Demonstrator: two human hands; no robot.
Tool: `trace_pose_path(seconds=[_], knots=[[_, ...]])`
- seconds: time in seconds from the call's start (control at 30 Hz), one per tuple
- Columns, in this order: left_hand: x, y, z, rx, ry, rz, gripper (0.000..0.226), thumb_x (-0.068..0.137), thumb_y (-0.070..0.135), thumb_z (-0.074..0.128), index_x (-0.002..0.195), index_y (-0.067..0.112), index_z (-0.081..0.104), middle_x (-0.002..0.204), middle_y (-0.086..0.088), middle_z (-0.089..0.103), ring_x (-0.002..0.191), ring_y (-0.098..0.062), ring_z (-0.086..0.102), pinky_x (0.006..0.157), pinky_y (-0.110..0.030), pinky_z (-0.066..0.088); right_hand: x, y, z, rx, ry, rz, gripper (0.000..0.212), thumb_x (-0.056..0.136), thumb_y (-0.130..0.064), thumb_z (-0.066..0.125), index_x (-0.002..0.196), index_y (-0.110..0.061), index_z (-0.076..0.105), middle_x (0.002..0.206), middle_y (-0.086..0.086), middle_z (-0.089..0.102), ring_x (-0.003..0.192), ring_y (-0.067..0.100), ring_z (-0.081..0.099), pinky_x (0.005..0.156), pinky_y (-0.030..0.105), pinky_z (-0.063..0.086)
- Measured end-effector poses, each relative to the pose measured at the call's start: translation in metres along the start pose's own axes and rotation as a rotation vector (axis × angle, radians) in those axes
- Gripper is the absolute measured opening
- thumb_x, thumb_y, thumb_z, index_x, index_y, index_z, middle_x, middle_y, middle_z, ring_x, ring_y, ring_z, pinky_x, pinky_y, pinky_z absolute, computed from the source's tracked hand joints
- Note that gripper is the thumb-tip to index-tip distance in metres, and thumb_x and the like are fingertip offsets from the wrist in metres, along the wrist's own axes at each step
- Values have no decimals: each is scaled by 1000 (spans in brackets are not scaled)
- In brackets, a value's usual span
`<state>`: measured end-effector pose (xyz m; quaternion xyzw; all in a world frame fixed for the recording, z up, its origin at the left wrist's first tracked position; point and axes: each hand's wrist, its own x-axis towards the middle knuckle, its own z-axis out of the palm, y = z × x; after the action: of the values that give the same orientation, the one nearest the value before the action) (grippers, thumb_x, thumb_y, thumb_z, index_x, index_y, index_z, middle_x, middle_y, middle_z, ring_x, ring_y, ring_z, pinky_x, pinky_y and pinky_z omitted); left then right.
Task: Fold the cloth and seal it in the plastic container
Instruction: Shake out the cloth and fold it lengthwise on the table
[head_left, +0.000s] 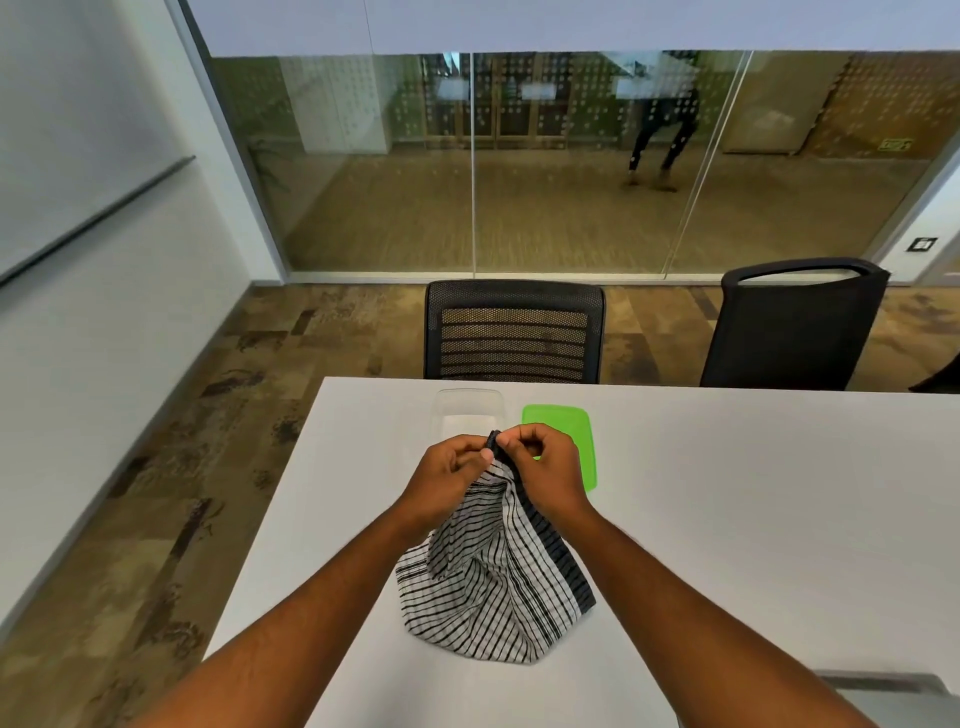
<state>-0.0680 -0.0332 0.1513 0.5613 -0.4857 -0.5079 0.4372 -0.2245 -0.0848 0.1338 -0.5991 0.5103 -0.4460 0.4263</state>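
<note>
1. Two hands meet above the middle of the worktop (727, 493), and we see both pinching the same top corner of the cloth (498, 566).
2. Our left hand (447, 475) grips the corner from the left, thumb and fingers closed tight on the dark hem.
3. Our right hand (545, 467) grips it from the right, fingers curled in and closed on the same hem, touching the left hand's fingertips.
4. We hold the cloth up by that corner, so it hangs in a cone; its lower part spreads and rests on the worktop towards the near edge, between our forearms.
5. We see white fabric with thin black stripes, and a broad dark band down its right side.
6. We find the container (467, 410), clear and open, towards the far edge of the worktop, just behind our left hand, which hides its near part.
7. We see the green lid (571, 431) lying flat just right of the container, close beside it; our right hand covers its near left corner.
8. We cannot tell whether lid and container touch.
9. Beyond the far edge stand two black chairs: a mesh-backed chair (514, 332) straight ahead and a second chair (795, 322) further right.
10. Behind them runs a glass wall (519, 166).
</note>
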Motion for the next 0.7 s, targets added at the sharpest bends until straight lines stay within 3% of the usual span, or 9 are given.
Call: trace_pose_path(seconds=[0.2, 0.37, 0.43, 0.57, 0.7], knots=[[0, -7, 1, 80, 86, 49, 23, 100, 14, 60, 121, 12, 68, 105, -5, 79, 105, -21, 74, 102, -49, 54, 0, 1, 2, -15, -35, 17, 5, 90, -18, 77, 93, -14, 77, 91, -2, 78, 83, 9, 71, 79, 25, 57], [0, -7, -3, 127, 88, 76, 24, 100, 8, 57, 122, 11, 66, 110, -5, 77, 108, -16, 72, 104, -45, 53, 3, 3, -10, -37, -185, -22, 31, 89, -22, 79, 120, -20, 73, 118, -4, 70, 105, 7, 66, 84, 30, 58], [-1, -6, -3, 158, 78, 84, 24, 100, 9, 57, 123, 15, 62, 106, -5, 78, 104, -14, 73, 101, -42, 56, 5, 3, -13, -76, -260, -51, 24, 92, -19, 75, 116, -19, 77, 112, -5, 75, 103, 6, 70, 87, 31, 58], [-1, -6, -2, 198, 95, 102, 24, 100, 17, 60, 121, 24, 51, 97, -4, 79, 95, -13, 74, 92, -38, 58, 8, 0, -10, -151, -219, -78, 11, 92, -19, 76, 101, -14, 81, 93, -3, 80, 89, 12, 74, 86, 36, 60], [-3, -15, -10, 292, 54, 81, 41, 92, 28, 72, 124, 34, 47, 111, 2, 75, 100, -10, 71, 90, -33, 57, 7, -3, -9, -143, -167, -74, 7, 93, -19, 73, 97, -17, 79, 89, -8, 77, 87, 7, 72, 80, 27, 58]])
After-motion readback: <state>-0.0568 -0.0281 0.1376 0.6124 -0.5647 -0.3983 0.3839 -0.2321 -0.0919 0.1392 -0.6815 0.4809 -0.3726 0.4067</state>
